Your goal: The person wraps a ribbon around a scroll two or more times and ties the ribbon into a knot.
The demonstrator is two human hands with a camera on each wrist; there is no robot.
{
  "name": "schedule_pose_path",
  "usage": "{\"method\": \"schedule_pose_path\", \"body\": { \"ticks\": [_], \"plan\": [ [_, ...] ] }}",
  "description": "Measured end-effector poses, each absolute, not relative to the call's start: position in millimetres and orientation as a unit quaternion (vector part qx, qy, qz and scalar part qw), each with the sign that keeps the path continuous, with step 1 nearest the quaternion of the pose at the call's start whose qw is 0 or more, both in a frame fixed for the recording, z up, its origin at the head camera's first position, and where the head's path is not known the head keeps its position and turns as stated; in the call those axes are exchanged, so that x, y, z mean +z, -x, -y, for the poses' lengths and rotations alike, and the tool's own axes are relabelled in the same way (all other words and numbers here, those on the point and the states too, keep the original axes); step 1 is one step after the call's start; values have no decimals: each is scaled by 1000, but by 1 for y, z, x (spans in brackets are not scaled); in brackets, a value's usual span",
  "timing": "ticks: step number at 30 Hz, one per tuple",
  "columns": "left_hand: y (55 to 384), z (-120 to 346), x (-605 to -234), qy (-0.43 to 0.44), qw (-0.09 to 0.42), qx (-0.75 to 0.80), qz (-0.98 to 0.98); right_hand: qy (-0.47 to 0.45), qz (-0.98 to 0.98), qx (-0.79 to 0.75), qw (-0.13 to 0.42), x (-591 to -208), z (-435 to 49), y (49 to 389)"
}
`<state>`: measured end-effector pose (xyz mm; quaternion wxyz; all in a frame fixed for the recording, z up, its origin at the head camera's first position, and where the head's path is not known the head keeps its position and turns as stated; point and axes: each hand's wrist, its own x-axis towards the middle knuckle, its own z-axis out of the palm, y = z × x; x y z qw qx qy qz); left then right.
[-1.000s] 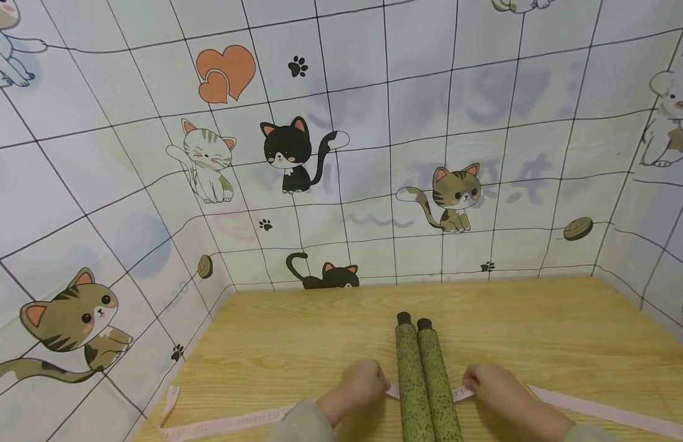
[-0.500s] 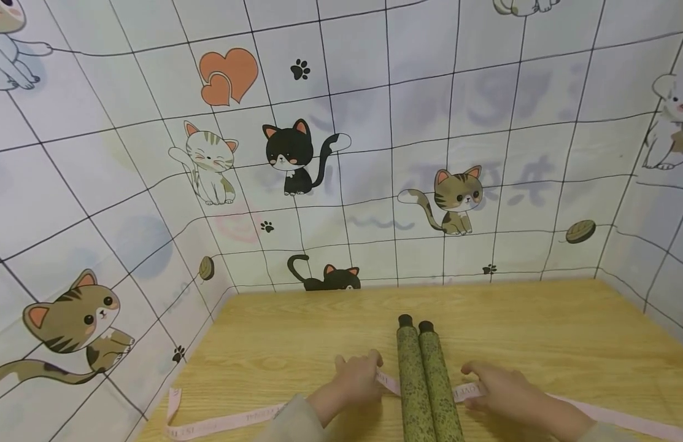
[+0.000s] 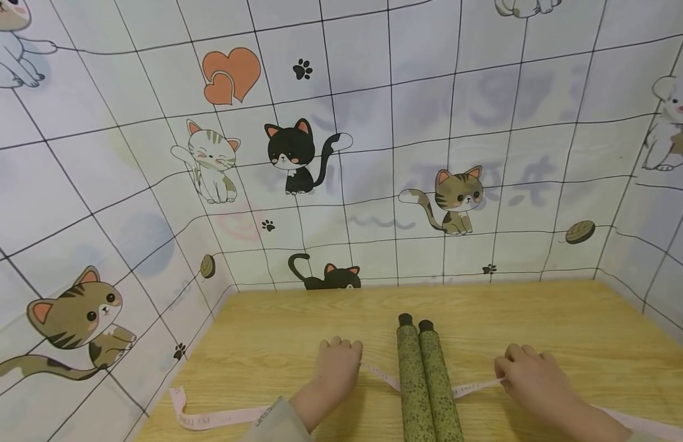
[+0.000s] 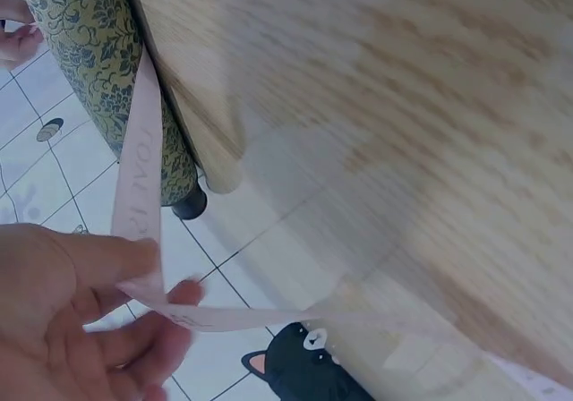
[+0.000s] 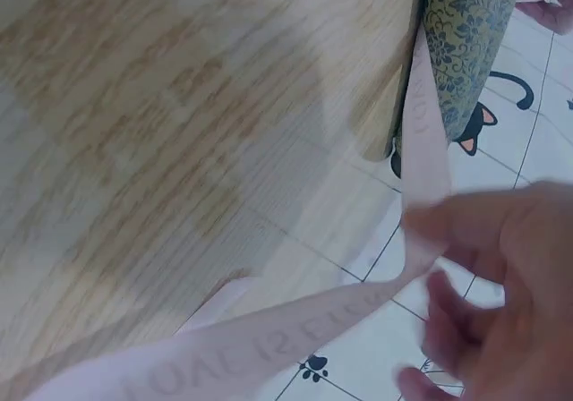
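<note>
A pair of green flower-patterned scroll rolls with black end knobs lies side by side on the table. A pale pink printed ribbon passes beneath them and comes out on both sides. To the left of the rolls, my left hand pinches the ribbon between thumb and finger; the left wrist view shows the ribbon bending at the fingertips. My right hand pinches the other length on the right, seen in the right wrist view as a lettered ribbon. Both lengths slope up from the rolls to the hands.
The wood-grain table is bounded behind and at the sides by a white gridded covering printed with cats and paw marks. The ribbon's left tail curls near the table's left edge; its right tail runs past the right forearm.
Both hands have moved apart, away from the rolls, and up, drawing the ribbon out longer on each side. The fingers were looser half a second ago. The rolls have stayed in place.
</note>
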<state>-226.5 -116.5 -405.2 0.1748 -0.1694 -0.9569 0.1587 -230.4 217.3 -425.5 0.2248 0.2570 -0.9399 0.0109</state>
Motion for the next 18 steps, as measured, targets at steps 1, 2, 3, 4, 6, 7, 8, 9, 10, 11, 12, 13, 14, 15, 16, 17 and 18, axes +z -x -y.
{"method": "schedule_pose_path", "body": {
  "ticks": [1, 2, 3, 4, 6, 7, 8, 9, 10, 11, 12, 13, 14, 15, 16, 17, 18],
  "plan": [
    [226, 117, -405, 165, 179, 161, 956, -253, 936, -1, 243, -425, -218, 229],
    [225, 118, -404, 160, 178, 166, 957, -247, 935, -10, 253, -424, -218, 227],
    [225, 119, -404, 152, 176, 166, 958, -239, 937, -18, 255, -422, -219, 225],
    [224, 119, -403, 144, 170, 163, 961, -230, 939, -24, 253, -421, -218, 224],
    [223, 119, -402, 126, 163, 157, 966, -209, 950, -25, 232, -418, -218, 219],
    [222, 119, -401, 117, 158, 150, 969, -203, 953, -25, 222, -417, -218, 217],
    [221, 118, -400, 107, 153, 139, 972, -191, 959, -14, 208, -417, -217, 215],
    [219, 118, -399, 98, 150, 125, 976, -177, 967, 4, 184, -415, -217, 213],
    [218, 118, -398, 92, 153, 111, 978, -163, 973, 23, 160, -415, -216, 212],
    [217, 118, -398, 89, 160, 98, 978, -150, 978, 43, 138, -414, -215, 211],
    [216, 117, -398, 85, 166, 84, 979, -137, 982, 62, 119, -414, -214, 210],
    [215, 117, -399, 82, 173, 66, 979, -125, 984, 83, 100, -414, -214, 209],
    [215, 117, -400, 81, 184, 51, 978, -112, 985, 104, 83, -414, -213, 209],
    [216, 117, -403, 81, 197, 38, 976, -106, 985, 118, 72, -414, -212, 208],
    [217, 118, -406, 87, 209, 26, 974, -104, 984, 130, 70, -415, -211, 208],
    [218, 118, -409, 89, 217, 10, 972, -102, 982, 142, 71, -416, -210, 207],
    [219, 118, -412, 90, 225, -7, 970, -101, 981, 150, 75, -417, -209, 207]
  ]
}}
